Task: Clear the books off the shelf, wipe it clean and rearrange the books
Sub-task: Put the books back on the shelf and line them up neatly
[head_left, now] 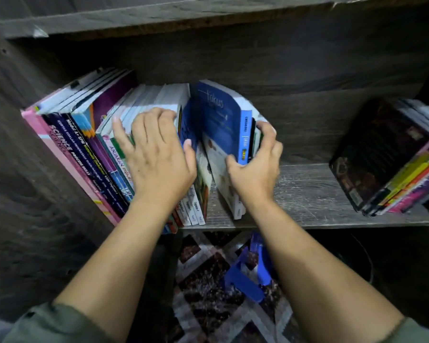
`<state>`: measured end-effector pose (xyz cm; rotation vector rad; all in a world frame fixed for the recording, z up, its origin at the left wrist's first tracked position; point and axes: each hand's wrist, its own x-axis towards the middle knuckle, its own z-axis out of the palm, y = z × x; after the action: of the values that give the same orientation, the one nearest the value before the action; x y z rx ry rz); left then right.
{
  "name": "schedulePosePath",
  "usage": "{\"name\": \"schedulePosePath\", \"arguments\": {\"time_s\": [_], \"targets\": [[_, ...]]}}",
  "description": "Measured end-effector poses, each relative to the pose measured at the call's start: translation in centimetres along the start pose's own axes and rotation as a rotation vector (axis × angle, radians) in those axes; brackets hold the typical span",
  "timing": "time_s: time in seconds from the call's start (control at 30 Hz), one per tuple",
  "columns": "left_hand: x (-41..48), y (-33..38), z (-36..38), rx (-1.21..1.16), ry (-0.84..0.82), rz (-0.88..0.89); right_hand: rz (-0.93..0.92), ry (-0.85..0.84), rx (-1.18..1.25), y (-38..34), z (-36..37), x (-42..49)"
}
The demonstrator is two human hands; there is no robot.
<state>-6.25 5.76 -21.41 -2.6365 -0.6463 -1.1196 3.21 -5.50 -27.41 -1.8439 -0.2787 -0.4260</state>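
Head view: mid-frame, right hand (255,167) seemingly clasps the blue book (221,120); left hand (156,154), fingers straight, braces the row (84,134) left of it.

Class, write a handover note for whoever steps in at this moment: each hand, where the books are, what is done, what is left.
Left hand rests on the tops of the upright row of colourful books.
Right hand grips the blue softcover books at the row's right end.
A flat stack of books lies at the right of the grey wooden shelf.
Done: cannot tell from this view.
To do: clear whichever books remain, wipe, rearrange.
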Motion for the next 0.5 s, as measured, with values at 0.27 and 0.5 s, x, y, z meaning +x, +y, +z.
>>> {"name": "schedulePosePath", "arguments": {"time_s": [0.27, 0.5], "targets": [[-1.7, 7.2, 1.3, -0.289, 0.069, 0.283, 0.031, 0.191, -0.076, 3.3, -7.1, 2.4], [-5.9, 11.6, 6.3, -0.127, -0.542, 0.492, 0.083, 0.339, -0.151, 6.1, -12.3, 4.7]]}}
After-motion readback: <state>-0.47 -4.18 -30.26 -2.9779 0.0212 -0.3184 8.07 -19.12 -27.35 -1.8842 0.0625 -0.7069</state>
